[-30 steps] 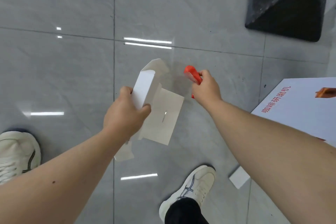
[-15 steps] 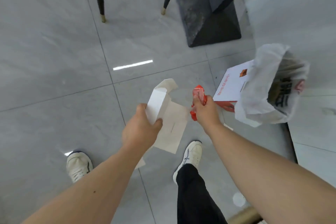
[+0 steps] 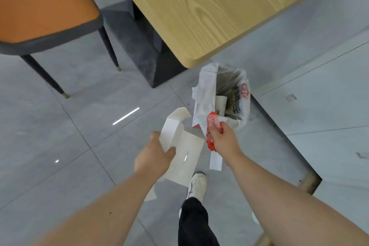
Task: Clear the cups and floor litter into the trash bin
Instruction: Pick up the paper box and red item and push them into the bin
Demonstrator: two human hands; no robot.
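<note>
My left hand point(image 3: 152, 155) grips an unfolded white carton point(image 3: 184, 156) by its flap, holding it above the floor. My right hand point(image 3: 223, 140) is closed on a crumpled red wrapper point(image 3: 212, 126), just short of the near rim of the trash bin. The trash bin point(image 3: 242, 96), lined with a white printed bag, stands ahead beside the table corner. A paper cup point(image 3: 220, 104) and other litter lie inside it. A white box with red print point(image 3: 195, 116) leans at the bin's left side. A small white strip point(image 3: 215, 161) lies on the floor below my right hand.
A light wooden table point(image 3: 209, 10) on a dark pedestal base point(image 3: 139, 54) stands behind the bin. An orange chair point(image 3: 40, 6) with thin dark legs is at the upper left. My shoe point(image 3: 196, 185) and dark trouser leg are below the hands on the grey tiled floor.
I have stepped toward the bin, and my view has lifted so the table and chair show. Both hands, still holding the carton and wrapper, have come closer to the bin.
</note>
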